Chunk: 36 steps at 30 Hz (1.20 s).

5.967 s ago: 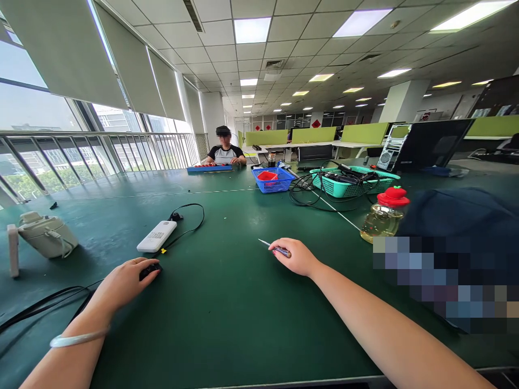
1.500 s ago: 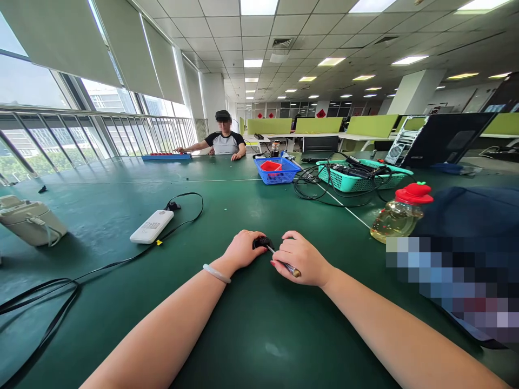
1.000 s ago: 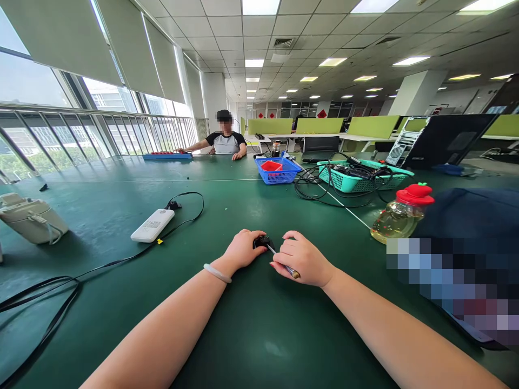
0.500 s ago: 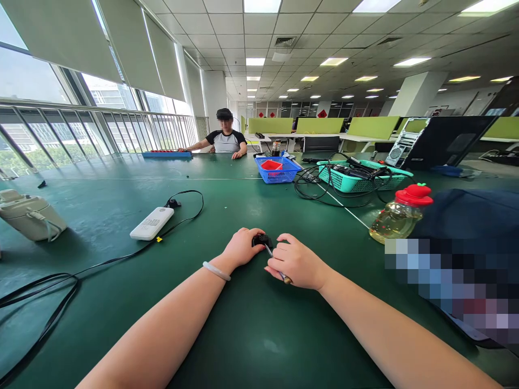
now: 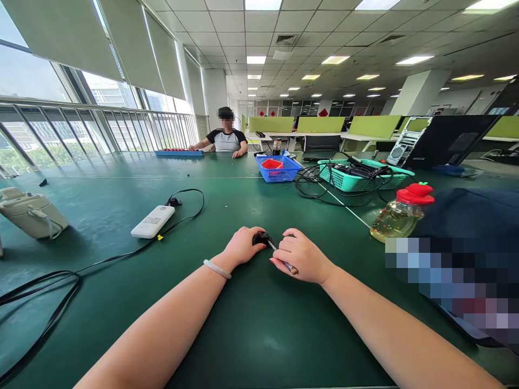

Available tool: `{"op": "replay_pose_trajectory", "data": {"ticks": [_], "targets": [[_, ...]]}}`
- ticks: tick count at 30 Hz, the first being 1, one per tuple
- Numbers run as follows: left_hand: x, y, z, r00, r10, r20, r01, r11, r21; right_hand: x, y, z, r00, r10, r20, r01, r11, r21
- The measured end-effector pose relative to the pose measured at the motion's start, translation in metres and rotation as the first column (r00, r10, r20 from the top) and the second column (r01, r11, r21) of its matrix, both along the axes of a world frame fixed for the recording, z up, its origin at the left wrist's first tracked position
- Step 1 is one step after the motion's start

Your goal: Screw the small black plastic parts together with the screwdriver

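Note:
My left hand (image 5: pixel 244 244) is closed around the near left side of a small black part (image 5: pixel 260 238), steadying it on the green table. The part's exact kind is too small to tell. In my right hand (image 5: pixel 300 256) is a slim screwdriver (image 5: pixel 291 268) with a thin metal shaft and a brownish handle end. Its shaft slants up and left from my closed fingers, and the tip reaches the right side of the black part. Thumb and fingers partly hide both things.
A white power bank (image 5: pixel 153 222) with a black cable lies left, near a pale case (image 5: pixel 32 212). Beyond my right hand are a blue basket (image 5: pixel 278 175), a turquoise basket (image 5: pixel 344 182) of cables and a red-capped bottle (image 5: pixel 399 216). A person (image 5: pixel 227 141) sits across the table beside a blue tray (image 5: pixel 178 153).
My right hand has shifted slightly right with the screwdriver, and the shaft now lies at a flatter angle. My left hand stays on the black part. The blue tray across the table has slid right.

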<state>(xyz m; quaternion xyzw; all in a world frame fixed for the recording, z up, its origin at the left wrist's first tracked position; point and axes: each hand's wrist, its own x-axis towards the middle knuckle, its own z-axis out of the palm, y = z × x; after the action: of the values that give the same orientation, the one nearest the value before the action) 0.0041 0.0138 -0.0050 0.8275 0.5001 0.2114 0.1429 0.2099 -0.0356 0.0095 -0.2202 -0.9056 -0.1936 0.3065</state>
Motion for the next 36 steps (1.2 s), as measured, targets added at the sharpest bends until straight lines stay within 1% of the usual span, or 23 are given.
{"op": "replay_pose_trajectory", "data": {"ticks": [3,5,7,8,10,12,13,14,16,19,22,24,26,27,28,30,32,34,36], "targets": [[0.000,-0.001,0.001,1.000,-0.007,0.001,0.007,1.000,-0.009,0.004,0.003,-0.002,0.990,-0.004,-0.142,-0.015,0.991,-0.130],[0.001,-0.001,0.002,1.000,-0.009,-0.004,0.009,1.000,-0.014,0.007,0.006,-0.005,0.959,-0.052,-0.280,-0.025,0.964,-0.263],[0.001,-0.001,0.003,1.000,-0.007,-0.013,0.006,1.000,-0.018,0.010,0.011,-0.010,0.896,-0.142,-0.422,-0.049,0.911,-0.410],[0.000,-0.001,0.003,1.000,-0.004,-0.016,0.003,1.000,-0.022,0.012,0.014,-0.013,0.850,-0.196,-0.488,-0.076,0.872,-0.484],[0.000,0.000,0.002,1.000,0.005,-0.013,-0.006,0.999,-0.033,0.014,0.020,-0.017,0.745,-0.301,-0.596,-0.171,0.776,-0.607],[0.000,0.000,0.001,1.000,0.016,-0.004,-0.016,0.999,-0.045,0.017,0.025,-0.021,0.649,-0.377,-0.661,-0.275,0.694,-0.666],[0.000,0.001,0.001,1.000,0.020,0.000,-0.020,0.999,-0.049,0.017,0.027,-0.021,0.611,-0.402,-0.682,-0.313,0.668,-0.675],[0.000,0.001,0.001,1.000,0.024,0.002,-0.024,0.998,-0.052,0.018,0.028,-0.021,0.580,-0.419,-0.699,-0.340,0.655,-0.674],[0.000,0.001,0.000,1.000,0.025,0.004,-0.025,0.998,-0.054,0.019,0.029,-0.020,0.533,-0.442,-0.721,-0.366,0.648,-0.668],[0.000,0.002,-0.001,1.000,0.022,0.006,-0.022,0.998,-0.056,0.021,0.028,-0.019,0.506,-0.466,-0.726,-0.360,0.651,-0.669],[-0.001,0.002,-0.001,1.000,0.019,-0.002,-0.019,0.998,-0.057,0.021,0.025,-0.017,0.525,-0.452,-0.722,-0.341,0.665,-0.664],[-0.001,0.003,-0.002,1.000,0.014,-0.003,-0.014,0.998,-0.053,0.021,0.023,-0.016,0.573,-0.415,-0.707,-0.334,0.669,-0.664],[-0.001,0.003,-0.002,1.000,0.011,-0.003,-0.011,0.999,-0.048,0.019,0.018,-0.014,0.655,-0.363,-0.663,-0.295,0.685,-0.666],[-0.001,0.003,-0.002,1.000,0.010,-0.004,-0.010,0.999,-0.046,0.017,0.016,-0.013,0.705,-0.326,-0.630,-0.258,0.710,-0.656],[-0.001,0.002,-0.001,1.000,0.008,-0.005,-0.008,0.999,-0.043,0.016,0.014,-0.012,0.755,-0.284,-0.591,-0.213,0.746,-0.631],[-0.001,0.002,-0.001,1.000,0.004,-0.005,-0.004,0.999,-0.034,0.012,0.009,-0.010,0.838,-0.198,-0.509,-0.131,0.832,-0.539],[-0.001,0.001,-0.001,1.000,0.003,-0.002,-0.003,1.000,-0.025,0.008,0.006,-0.008,0.897,-0.118,-0.426,-0.084,0.900,-0.427],[-0.001,0.000,-0.001,1.000,0.007,-0.005,-0.007,1.000,-0.018,0.004,0.003,-0.006,0.935,-0.053,-0.350,-0.071,0.940,-0.332],[-0.001,0.000,0.000,1.000,0.008,-0.008,-0.008,1.000,-0.016,0.002,0.000,-0.003,0.960,-0.004,-0.281,-0.071,0.964,-0.257]]}}
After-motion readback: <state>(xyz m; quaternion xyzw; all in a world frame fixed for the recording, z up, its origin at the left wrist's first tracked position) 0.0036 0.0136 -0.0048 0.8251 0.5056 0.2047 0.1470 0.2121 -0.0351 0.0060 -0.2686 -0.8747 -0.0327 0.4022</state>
